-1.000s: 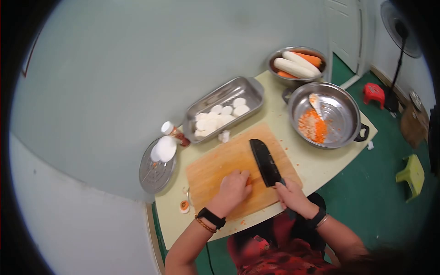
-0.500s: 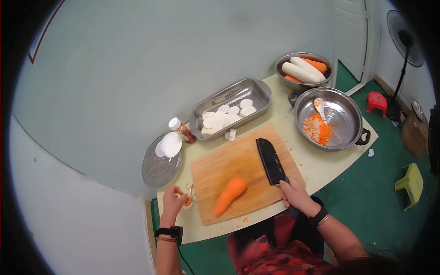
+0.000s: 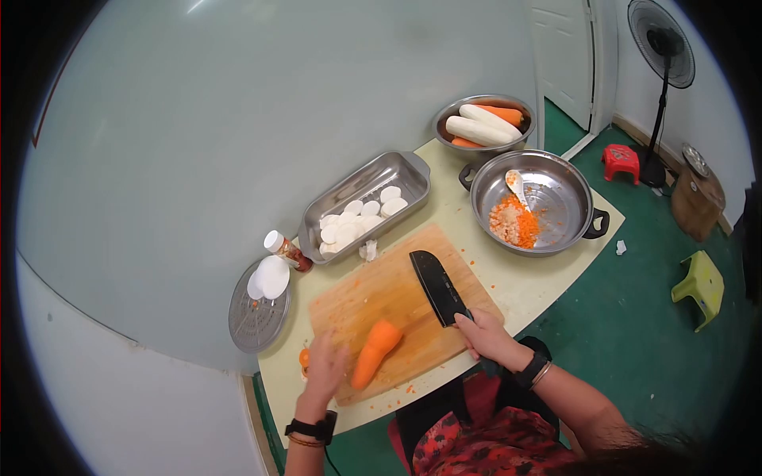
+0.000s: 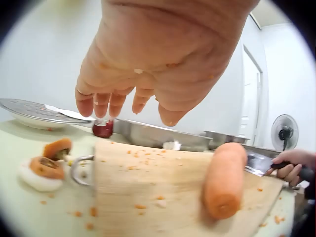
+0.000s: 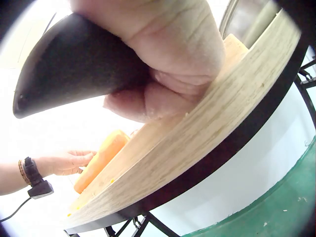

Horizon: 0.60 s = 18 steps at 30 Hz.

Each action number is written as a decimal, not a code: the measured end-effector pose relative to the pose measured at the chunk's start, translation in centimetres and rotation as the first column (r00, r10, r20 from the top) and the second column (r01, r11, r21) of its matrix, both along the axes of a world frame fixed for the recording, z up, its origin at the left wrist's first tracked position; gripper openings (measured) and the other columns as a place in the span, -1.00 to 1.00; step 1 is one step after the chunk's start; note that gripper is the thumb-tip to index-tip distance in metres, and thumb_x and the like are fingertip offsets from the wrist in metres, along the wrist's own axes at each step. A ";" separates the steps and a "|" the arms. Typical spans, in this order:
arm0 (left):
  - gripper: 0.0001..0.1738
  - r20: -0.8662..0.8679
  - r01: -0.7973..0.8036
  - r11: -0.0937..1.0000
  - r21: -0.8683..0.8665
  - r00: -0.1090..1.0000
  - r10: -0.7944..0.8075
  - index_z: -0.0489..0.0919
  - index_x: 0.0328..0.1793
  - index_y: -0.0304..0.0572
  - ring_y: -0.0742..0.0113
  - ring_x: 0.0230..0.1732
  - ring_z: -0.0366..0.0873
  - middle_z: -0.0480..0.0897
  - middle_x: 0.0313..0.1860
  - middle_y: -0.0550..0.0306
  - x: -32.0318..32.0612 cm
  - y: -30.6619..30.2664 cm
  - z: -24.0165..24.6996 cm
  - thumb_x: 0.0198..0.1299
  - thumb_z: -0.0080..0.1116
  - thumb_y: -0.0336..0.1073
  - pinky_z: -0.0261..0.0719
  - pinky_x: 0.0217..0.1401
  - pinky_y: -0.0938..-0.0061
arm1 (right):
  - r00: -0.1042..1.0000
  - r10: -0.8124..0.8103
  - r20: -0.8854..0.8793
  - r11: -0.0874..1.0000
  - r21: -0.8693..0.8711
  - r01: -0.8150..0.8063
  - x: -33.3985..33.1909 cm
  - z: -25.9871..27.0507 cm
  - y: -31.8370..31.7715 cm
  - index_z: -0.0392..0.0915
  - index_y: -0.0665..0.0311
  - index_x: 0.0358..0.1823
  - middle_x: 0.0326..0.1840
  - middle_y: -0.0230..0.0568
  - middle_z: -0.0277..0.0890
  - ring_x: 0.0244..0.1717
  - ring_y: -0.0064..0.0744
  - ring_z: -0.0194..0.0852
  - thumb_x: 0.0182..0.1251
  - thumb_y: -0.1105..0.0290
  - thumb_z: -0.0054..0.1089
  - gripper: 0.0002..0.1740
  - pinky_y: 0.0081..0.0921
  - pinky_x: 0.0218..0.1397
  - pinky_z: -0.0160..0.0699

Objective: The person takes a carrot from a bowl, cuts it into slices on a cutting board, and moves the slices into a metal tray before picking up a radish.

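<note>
Slantwise, the carrot (image 3: pixel 376 354), narrow end toward the person (image 3: pixel 480 432).

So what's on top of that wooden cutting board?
On the cutting board lie a carrot and scattered orange bits. The right hand holds a knife over it; I can't tell whether the knife touches the wood. Whatever lies beneath the carrot is covered.

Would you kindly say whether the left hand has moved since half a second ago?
Yes: the left hand has moved right in the head view, from left of the cutting board to overlapping its left edge, nearer the carrot.
</note>
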State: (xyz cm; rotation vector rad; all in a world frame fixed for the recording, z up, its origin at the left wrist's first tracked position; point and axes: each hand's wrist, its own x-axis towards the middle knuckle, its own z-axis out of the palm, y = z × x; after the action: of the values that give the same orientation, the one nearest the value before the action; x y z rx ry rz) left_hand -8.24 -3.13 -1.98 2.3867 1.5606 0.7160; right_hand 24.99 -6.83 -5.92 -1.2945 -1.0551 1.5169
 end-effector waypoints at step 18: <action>-0.59 0.054 -0.183 0.966 -0.181 0.979 0.195 0.35 0.12 -0.42 -0.23 -0.10 0.47 0.49 -0.12 -0.31 9.9 -0.9 -0.6 0.27 0.05 -0.25 0.43 0.00 0.12 | 0.839 0.043 0.543 0.889 0.362 -0.280 -3.9 4.0 0.1 0.25 0.39 -0.34 -0.55 0.08 0.40 -0.48 0.09 0.43 0.20 0.49 0.05 -0.84 -0.17 -0.40 0.43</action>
State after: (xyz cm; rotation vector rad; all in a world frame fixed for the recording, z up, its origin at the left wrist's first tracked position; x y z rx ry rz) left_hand 1.70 -4.04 -2.54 2.0850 1.7594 0.6603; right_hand 21.13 -6.76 -1.88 -1.3440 -1.7858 0.9631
